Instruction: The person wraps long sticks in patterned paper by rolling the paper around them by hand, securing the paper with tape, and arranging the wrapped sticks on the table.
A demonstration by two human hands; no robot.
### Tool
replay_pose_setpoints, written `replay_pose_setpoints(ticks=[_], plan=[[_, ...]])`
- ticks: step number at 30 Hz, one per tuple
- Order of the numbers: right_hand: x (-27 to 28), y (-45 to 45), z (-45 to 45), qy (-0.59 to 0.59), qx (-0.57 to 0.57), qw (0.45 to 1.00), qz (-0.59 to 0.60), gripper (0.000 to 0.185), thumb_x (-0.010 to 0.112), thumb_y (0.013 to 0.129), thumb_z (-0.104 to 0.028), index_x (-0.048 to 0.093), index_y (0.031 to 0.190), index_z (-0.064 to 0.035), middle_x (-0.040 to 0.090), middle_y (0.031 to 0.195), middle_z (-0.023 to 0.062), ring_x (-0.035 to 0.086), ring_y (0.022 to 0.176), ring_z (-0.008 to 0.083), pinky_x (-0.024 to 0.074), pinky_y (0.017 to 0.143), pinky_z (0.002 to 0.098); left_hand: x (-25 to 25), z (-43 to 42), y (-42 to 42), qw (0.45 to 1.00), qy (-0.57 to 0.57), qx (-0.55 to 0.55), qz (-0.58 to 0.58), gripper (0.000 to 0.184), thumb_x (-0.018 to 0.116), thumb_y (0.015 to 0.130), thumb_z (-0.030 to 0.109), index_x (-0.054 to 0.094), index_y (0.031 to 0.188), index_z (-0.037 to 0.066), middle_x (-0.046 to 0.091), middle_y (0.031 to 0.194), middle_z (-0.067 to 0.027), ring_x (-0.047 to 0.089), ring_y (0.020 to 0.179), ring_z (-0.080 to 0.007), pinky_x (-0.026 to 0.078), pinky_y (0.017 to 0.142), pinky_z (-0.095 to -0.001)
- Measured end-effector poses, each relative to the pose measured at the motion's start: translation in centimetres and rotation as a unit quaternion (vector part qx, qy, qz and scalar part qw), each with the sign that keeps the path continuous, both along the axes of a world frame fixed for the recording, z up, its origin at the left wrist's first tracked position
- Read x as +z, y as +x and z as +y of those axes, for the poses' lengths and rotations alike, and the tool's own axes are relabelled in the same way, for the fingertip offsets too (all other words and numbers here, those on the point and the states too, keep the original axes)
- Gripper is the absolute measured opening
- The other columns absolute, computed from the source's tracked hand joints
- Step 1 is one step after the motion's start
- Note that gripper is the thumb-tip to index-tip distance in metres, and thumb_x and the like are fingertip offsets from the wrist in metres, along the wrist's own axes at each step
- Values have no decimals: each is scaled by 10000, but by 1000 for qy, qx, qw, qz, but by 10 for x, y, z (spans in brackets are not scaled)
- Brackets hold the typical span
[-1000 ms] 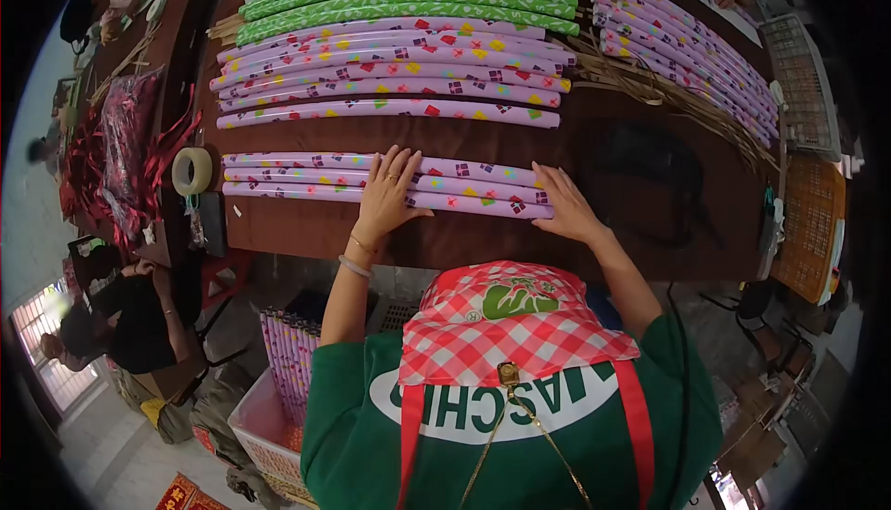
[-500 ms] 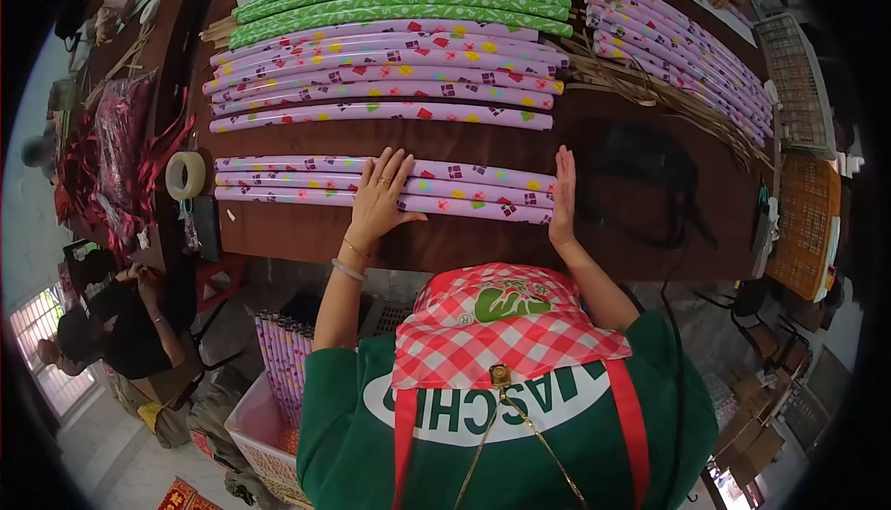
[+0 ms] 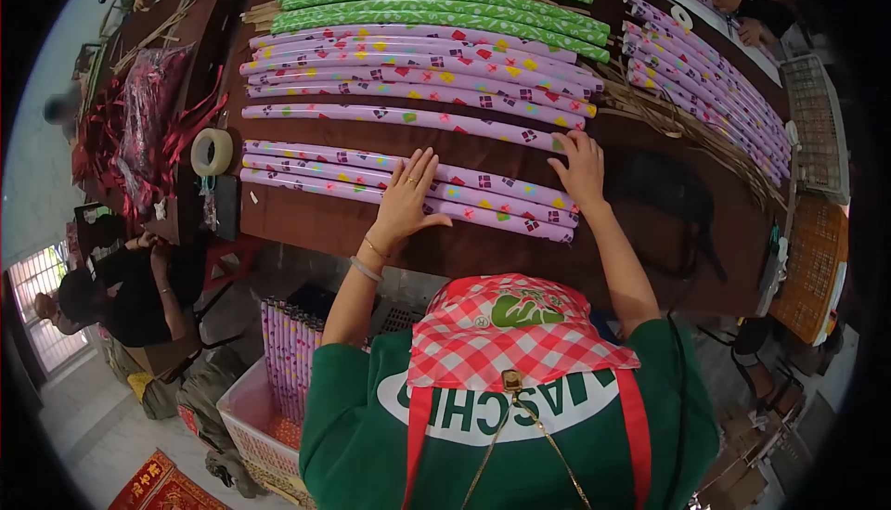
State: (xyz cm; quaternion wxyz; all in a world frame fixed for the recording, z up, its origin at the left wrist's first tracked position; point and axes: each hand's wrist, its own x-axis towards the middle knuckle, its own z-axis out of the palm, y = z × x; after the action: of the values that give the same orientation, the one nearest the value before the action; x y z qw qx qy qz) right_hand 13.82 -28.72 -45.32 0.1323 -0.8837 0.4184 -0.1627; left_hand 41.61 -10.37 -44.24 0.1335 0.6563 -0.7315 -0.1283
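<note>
Three purple patterned rolls of wrapping paper (image 3: pixel 492 181) lie side by side at the front of the table. My left hand (image 3: pixel 408 196) rests flat across their middle, fingers stretched and thumb out to the side. Just behind them lies a single purple wrapping paper roll (image 3: pixel 399 119). My right hand (image 3: pixel 582 171) is at that roll's right end, its fingertips touching the end and the thumb held apart. Farther back are several more purple rolls (image 3: pixel 418 71) and green patterned rolls (image 3: pixel 436 15).
A tape roll (image 3: pixel 212 152) stands at the table's left edge. Dry brown strips (image 3: pixel 682 125) and more purple rolls (image 3: pixel 705 83) lie to the right, near a dark object (image 3: pixel 654 190). A crate (image 3: pixel 264 413) below holds upright rolls. Other people sit at left and back right.
My right hand has moved from the right ends of the three front rolls back to the end of the single roll. My left hand stays flat on the three. The whole view has shifted slightly.
</note>
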Motion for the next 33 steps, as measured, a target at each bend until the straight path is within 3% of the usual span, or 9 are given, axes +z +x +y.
replay_pose_setpoints(ticks=[6, 7, 9, 15, 17, 22, 29, 32, 33], plan=[[4, -10, -15, 43, 77, 996, -25, 353, 689, 721, -175, 586, 1046, -85, 560, 944, 55, 537, 917, 246, 401, 835, 365, -8, -42, 18, 992, -75, 90, -49, 723, 666, 739, 229, 316, 1348, 58, 352, 1376, -99, 310, 1288, -275, 255, 1048, -429], [13, -13, -15, 182, 43, 978, -87, 338, 677, 747, -170, 577, 1053, -67, 580, 937, 60, 552, 906, 214, 412, 820, 327, -4, -50, 23, 990, -91, 97, -45, 703, 668, 735, 201, 332, 1340, 77, 361, 1370, -83, 321, 1279, -268, 261, 1046, -439], [20, -21, -16, 370, 17, 908, -194, 290, 644, 801, -166, 565, 1048, -36, 601, 920, 40, 551, 868, 121, 429, 781, 254, -3, -66, 34, 989, -105, 95, -38, 694, 678, 717, 212, 363, 1320, 74, 412, 1324, -92, 345, 1259, -277, 271, 1035, -445], [55, -34, -18, 450, -18, 851, -270, 260, 673, 791, -125, 577, 1011, -26, 583, 903, 8, 536, 846, 94, 431, 763, 232, 13, -95, 65, 995, -64, 7, -82, 475, 688, 700, 267, 529, 1110, 87, 589, 1085, -93, 533, 1052, -249, 303, 1020, -433], [54, -36, -21, 404, -41, 854, -324, 295, 669, 798, -128, 563, 1053, -25, 573, 937, 13, 525, 872, 93, 423, 772, 228, 32, -101, 72, 996, -30, -22, -79, 437, 684, 701, 283, 545, 1065, 84, 612, 1035, -95, 569, 992, -257, 316, 1014, -425], [97, -14, -35, 142, -65, 774, -614, 452, 553, 887, -138, 384, 1297, -51, 407, 1194, 74, 487, 916, 98, 383, 809, 239, 152, -115, 71, 981, -177, 36, -77, 293, 677, 734, 305, 551, 900, 100, 590, 782, -109, 592, 693, -299, 462, 568, -403], [117, 29, -1, 99, -6, 930, -353, 303, 590, 844, -115, 540, 1134, -43, 559, 1083, 104, 544, 979, 174, 434, 816, 279, 325, -104, 124, 845, -457, 276, 2, 221, 647, 797, 228, 616, 949, 71, 609, 752, -85, 583, 634, -130, 477, 552, -279], [133, 49, 38, 41, 49, 939, -338, 410, 636, 794, -130, 509, 1174, -45, 524, 1152, 138, 499, 1070, 288, 404, 901, 353, 366, -63, 147, 827, -511, 212, 104, 257, 584, 848, 228, 565, 953, -6, 598, 869, -123, 609, 713, -156, 504, 558, -269], [146, 52, 51, 13, 76, 939, -336, 456, 652, 778, -148, 495, 1195, -48, 511, 1177, 144, 477, 1097, 315, 389, 926, 374, 365, -52, 154, 825, -528, 200, -33, 275, 548, 871, 209, 529, 1010, -27, 590, 895, -138, 610, 727, -166, 515, 563, -271]])
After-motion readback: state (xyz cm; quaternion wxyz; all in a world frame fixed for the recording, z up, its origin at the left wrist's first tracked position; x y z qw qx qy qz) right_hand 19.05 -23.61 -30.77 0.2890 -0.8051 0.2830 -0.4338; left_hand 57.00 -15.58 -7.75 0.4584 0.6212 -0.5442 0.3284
